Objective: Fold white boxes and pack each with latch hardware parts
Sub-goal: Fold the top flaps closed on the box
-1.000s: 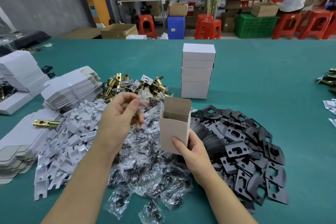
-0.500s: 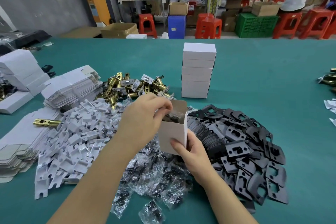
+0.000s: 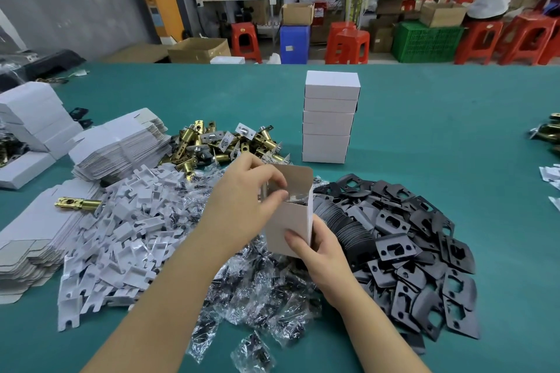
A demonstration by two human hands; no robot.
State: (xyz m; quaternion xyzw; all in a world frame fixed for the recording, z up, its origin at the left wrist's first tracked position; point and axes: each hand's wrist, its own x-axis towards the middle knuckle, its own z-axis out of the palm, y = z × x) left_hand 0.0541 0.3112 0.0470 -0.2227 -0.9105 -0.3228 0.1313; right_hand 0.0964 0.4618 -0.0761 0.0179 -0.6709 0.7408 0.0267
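Green worktable: left hand (image 3: pixel 242 200) has pushed a clear plastic screw packet (image 3: pixel 295 197) into the open white cardboard box (image 3: pixel 291 221), fingers pinching it; right hand (image 3: pixel 318 248) grips the box below.

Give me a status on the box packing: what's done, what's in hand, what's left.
Done: a stack of closed white boxes stands on the green table. In hand: the right hand holds an open box upright while the left hand pushes a clear bag into its top. Left: closing this box, plus piles of flat boxes, brass latches and black plates.
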